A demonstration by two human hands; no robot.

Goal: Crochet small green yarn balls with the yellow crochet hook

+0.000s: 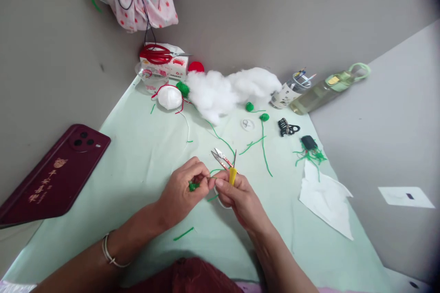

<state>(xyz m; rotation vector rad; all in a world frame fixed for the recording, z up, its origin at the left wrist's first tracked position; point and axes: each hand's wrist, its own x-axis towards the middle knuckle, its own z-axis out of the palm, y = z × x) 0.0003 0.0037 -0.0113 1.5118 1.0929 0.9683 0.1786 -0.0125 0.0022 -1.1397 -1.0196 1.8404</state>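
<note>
L hand pinches green yarnwork, prob. soft, light; hold by edge. R hand grips yellow handle, 3 o'clock.

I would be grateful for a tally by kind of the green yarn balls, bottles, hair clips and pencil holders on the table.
Round green yarn balls: 3
Translucent green water bottle: 1
Black claw hair clip: 1
White patterned pencil holder: 1
Total: 6

There are two hands, one phone, one bottle, one hair clip.
</note>
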